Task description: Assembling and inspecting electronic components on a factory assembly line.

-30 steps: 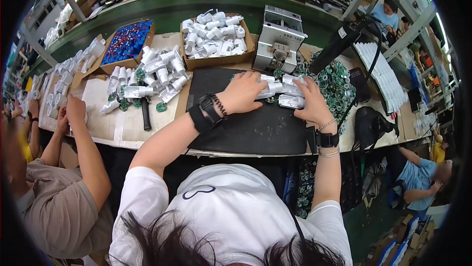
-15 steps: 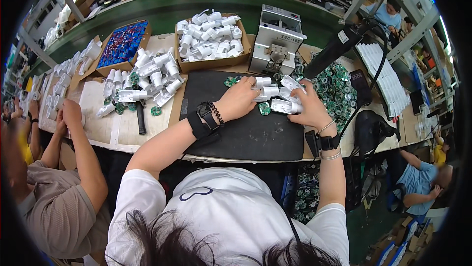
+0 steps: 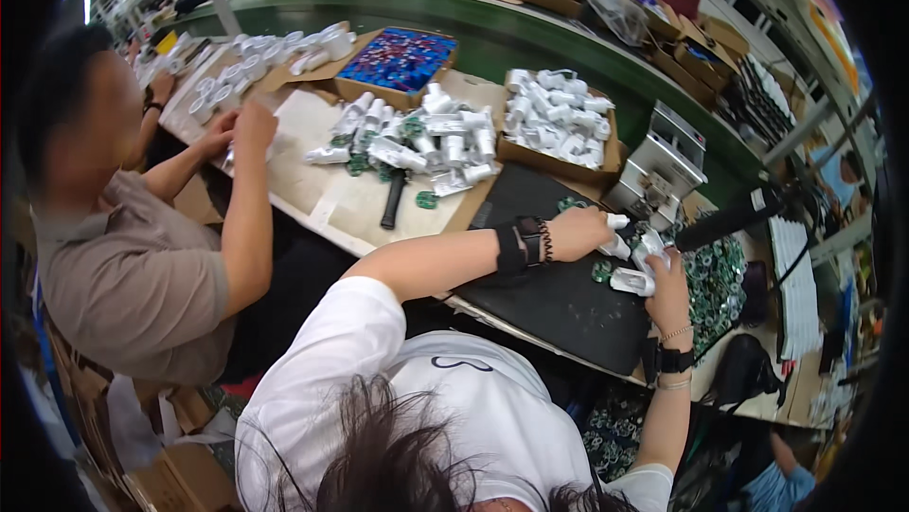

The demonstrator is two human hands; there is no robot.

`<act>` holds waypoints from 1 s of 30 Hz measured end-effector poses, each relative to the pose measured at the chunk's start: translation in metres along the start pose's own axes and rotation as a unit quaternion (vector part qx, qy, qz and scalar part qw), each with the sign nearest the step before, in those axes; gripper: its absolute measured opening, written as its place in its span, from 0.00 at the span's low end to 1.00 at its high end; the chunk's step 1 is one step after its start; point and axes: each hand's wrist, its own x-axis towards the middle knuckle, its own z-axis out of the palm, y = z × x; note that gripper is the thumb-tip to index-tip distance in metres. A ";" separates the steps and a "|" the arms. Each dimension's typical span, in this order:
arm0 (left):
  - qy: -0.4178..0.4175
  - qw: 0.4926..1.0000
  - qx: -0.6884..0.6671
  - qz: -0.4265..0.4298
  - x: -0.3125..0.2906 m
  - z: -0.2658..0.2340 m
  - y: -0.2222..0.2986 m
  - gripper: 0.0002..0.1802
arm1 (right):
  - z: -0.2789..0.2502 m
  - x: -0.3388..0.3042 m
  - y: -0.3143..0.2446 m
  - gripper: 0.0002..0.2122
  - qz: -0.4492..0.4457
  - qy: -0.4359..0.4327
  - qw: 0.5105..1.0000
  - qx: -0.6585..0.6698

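Note:
Over the black mat (image 3: 559, 275), my left hand (image 3: 579, 233) is curled round the near ends of white plastic housings (image 3: 615, 247). Its fingertips are partly hidden. Across from it, my right hand (image 3: 668, 290) grips more white housings (image 3: 650, 249), thumb and fingers spread round their right side. One housing (image 3: 629, 282) lies lowest in this group, against the right thumb. A small green circuit board (image 3: 601, 271) rests on the mat between my hands, and other boards (image 3: 571, 203) lie just beyond my left hand.
Behind my hands stand a grey metal machine (image 3: 658, 166) and a carton of white housings (image 3: 606, 152). Green boards (image 3: 715, 275) are heaped at right, under a black cylindrical tool (image 3: 729, 220). Leftward are loose housings (image 3: 445, 138), a black-handled tool (image 3: 392, 199), a blue-filled box (image 3: 398, 62) and a co-worker (image 3: 142, 256).
The view has swung left, so the bench appears shifted right and tilted, and the co-worker shows more fully. Both my hands remain at the same group of housings, a little closer together.

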 end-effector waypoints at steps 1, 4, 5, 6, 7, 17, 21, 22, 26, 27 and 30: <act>-0.019 1.000 0.009 -0.004 0.000 -0.001 0.000 0.13 | -0.001 0.000 -0.003 0.25 0.004 0.009 1.000 0.000; -0.031 0.999 0.008 -0.010 -0.007 -0.003 -0.003 0.14 | -0.002 0.000 -0.008 0.25 0.023 0.023 0.999 -0.008; -0.027 1.000 -0.001 -0.012 -0.009 -0.004 -0.003 0.15 | 0.000 0.001 -0.009 0.25 0.022 0.024 0.999 -0.004; -0.022 1.000 -0.010 -0.010 -0.008 -0.006 -0.002 0.15 | 0.000 0.001 -0.008 0.24 0.023 0.028 0.999 -0.002; -0.019 1.000 -0.009 -0.009 -0.009 -0.009 -0.003 0.15 | 0.001 0.001 -0.007 0.24 0.024 0.031 0.999 0.000; 0.163 0.984 -0.025 -0.065 -0.064 -0.109 -0.025 0.13 | -0.007 -0.001 -0.016 0.21 0.011 0.044 0.999 0.025; 0.188 0.972 0.023 -0.136 -0.099 -0.143 -0.050 0.12 | -0.019 0.004 -0.042 0.20 0.010 0.035 0.997 0.068; 0.192 0.967 0.037 -0.162 -0.112 -0.149 -0.058 0.12 | -0.022 0.007 -0.048 0.20 0.002 0.030 0.995 0.094; 0.241 0.941 0.074 -0.228 -0.147 -0.167 -0.086 0.10 | -0.029 0.025 -0.068 0.20 -0.034 0.022 0.981 0.191; 0.242 0.942 0.075 -0.219 -0.156 -0.169 -0.096 0.10 | -0.033 0.032 -0.074 0.20 -0.048 0.016 0.973 0.224; 0.243 0.918 0.120 -0.289 -0.174 -0.173 -0.127 0.09 | -0.039 0.064 -0.096 0.19 -0.086 0.022 0.961 0.263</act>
